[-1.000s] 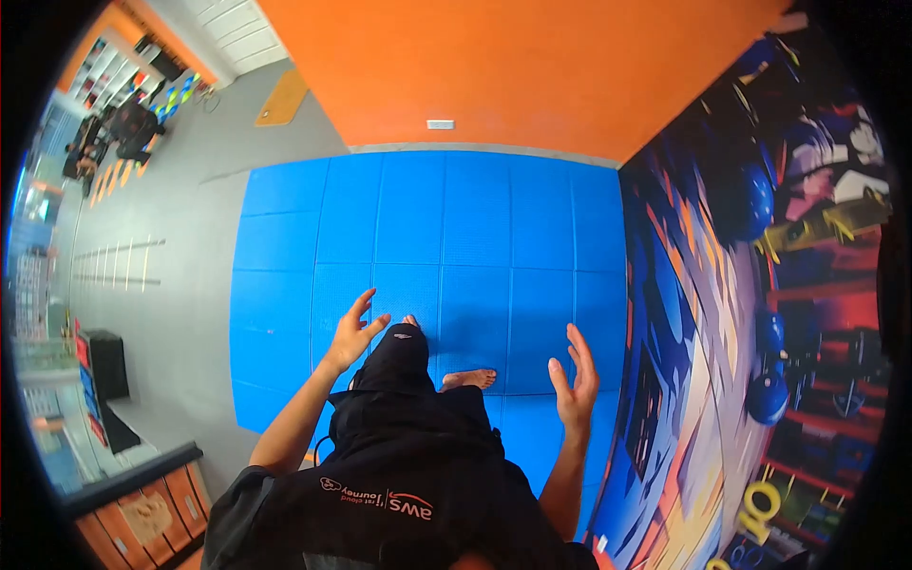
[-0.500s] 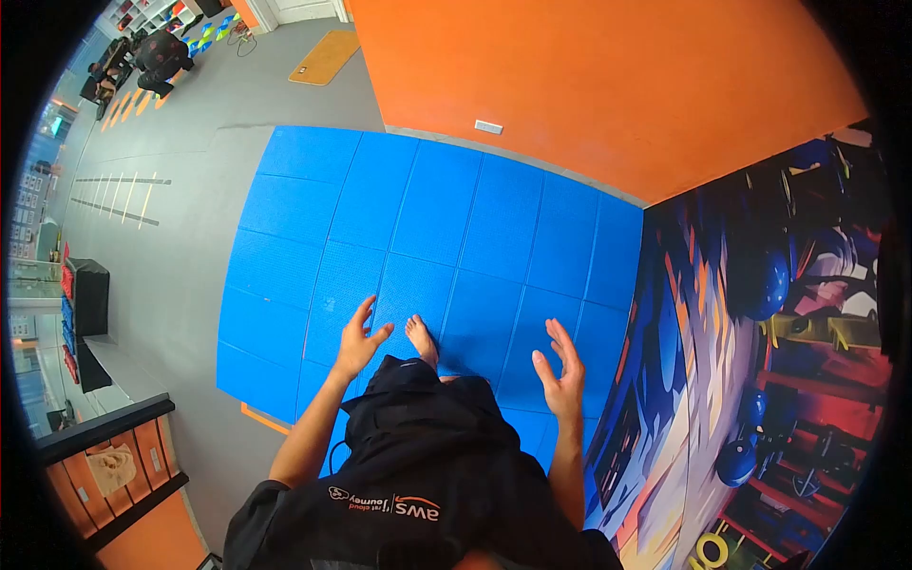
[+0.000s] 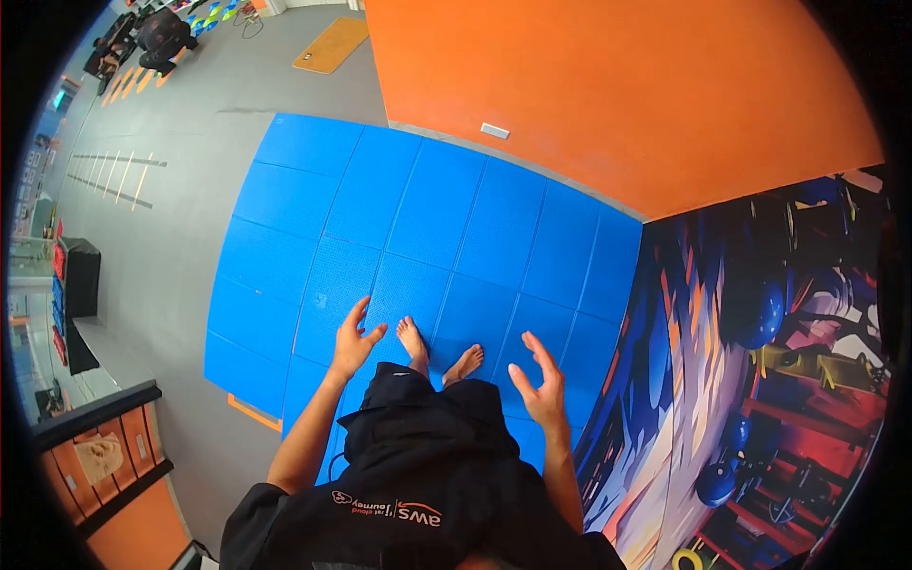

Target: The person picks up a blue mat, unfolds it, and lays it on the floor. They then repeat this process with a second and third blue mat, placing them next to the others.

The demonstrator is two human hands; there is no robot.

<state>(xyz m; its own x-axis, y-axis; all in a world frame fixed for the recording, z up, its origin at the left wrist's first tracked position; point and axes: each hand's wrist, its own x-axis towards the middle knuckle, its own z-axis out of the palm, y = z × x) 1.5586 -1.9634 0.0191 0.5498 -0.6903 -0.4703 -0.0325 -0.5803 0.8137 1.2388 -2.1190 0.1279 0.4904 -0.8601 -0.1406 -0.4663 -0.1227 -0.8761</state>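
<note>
My left hand (image 3: 355, 342) is held out over the blue mat (image 3: 361, 218), fingers apart and holding nothing. On the other side my right hand (image 3: 543, 385) also hangs above the mat, thumb and fingers spread with nothing between them. Between the hands, both my bare feet show on the mat, the left foot (image 3: 411, 337) a little ahead of the right foot (image 3: 465, 363). My black shirt (image 3: 408, 494) and dark shorts (image 3: 427, 399) fill the lower middle.
An orange wall (image 3: 617, 85) borders the mat ahead, and a wall with a colourful mural (image 3: 655, 380) stands on the right. Grey floor (image 3: 180, 237) lies left, with a black box-like stand (image 3: 83, 277). A person (image 3: 163, 43) crouches far off near an orange board (image 3: 332, 46).
My right foot has come into view beside the left one. My right hand has moved slightly left and down in the view; my left hand has barely moved. The view has shifted a little.
</note>
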